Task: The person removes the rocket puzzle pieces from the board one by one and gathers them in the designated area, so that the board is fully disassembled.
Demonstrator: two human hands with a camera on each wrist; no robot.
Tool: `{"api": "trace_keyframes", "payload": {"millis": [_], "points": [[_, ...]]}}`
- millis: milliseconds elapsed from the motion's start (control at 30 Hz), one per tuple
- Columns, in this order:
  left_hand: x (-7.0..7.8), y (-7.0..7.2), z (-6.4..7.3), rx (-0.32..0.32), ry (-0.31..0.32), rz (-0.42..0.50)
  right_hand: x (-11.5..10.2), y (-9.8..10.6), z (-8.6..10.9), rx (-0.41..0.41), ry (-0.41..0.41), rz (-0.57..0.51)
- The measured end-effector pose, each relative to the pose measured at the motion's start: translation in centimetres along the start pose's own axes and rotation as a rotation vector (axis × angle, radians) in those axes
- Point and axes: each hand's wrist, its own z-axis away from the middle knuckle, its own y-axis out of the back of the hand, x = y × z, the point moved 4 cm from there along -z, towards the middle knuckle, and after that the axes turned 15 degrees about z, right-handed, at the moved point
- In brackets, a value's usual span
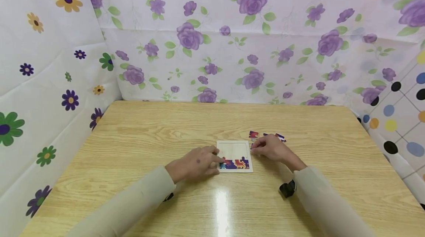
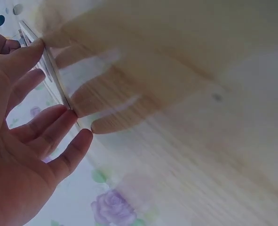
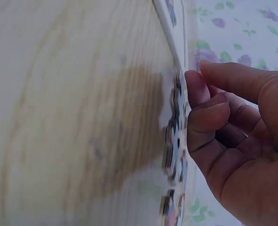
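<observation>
In the head view a white-rimmed puzzle tray (image 1: 250, 167) lies on the table, with colourful joined pieces (image 1: 237, 164) along its near side and bare board beyond. My left hand (image 1: 200, 163) rests at the tray's left edge, fingers loosely extended and one fingertip over the joined pieces. In the left wrist view its fingertips (image 2: 69, 113) touch the rim. Just right of the tray, my right hand (image 1: 272, 147) bends its fingers and appears to pinch a small puzzle piece (image 1: 251, 146), mostly hidden under the fingertips. The right wrist view shows the curled fingers beside pieces (image 3: 169, 146).
Several loose puzzle pieces lie beyond the right hand, among them a red and purple one (image 1: 253, 134) and another (image 1: 280, 137) partly behind the hand. The wooden table (image 1: 149, 130) meets flowered cloth (image 1: 225, 52) at the back and sides.
</observation>
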Motion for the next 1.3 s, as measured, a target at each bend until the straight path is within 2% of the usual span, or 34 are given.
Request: {"api": "trace_keyframes", "payload": {"millis": [267, 533, 633, 833, 1067, 1200, 1300], "points": [[0.3, 0.1, -1.0, -0.014, 0.009, -0.005, -1.0, -0.7, 0.5, -0.023, 0.035, -0.010], [1.3, -0.9, -1.8, -0.129, -0.042, -0.034, -1.6, -1.5, 0.6, -0.069, 0.076, -0.015], [1.3, -1.3, -1.8, -0.145, -0.063, -0.065, -1.7, -1.6, 0.6, -0.087, 0.084, -0.009], [1.3, -1.5, -1.7, -0.123, -0.085, -0.090, -2.0, -1.9, 0.4, -0.107, 0.116, -0.010], [1.8, -1.6, -1.9, -0.082, -0.080, -0.106, -1.8, -2.3, 0.5, -0.092, 0.058, -0.011], [2.2, -1.6, -2.0, -0.056, -0.106, -0.117, -1.9, -2.2, 0.5, -0.085, 0.051, -0.005], [2.3, -1.5, -2.1, -0.062, -0.104, -0.105, -2.0, -2.1, 0.5, -0.081, 0.052, -0.001]]}}
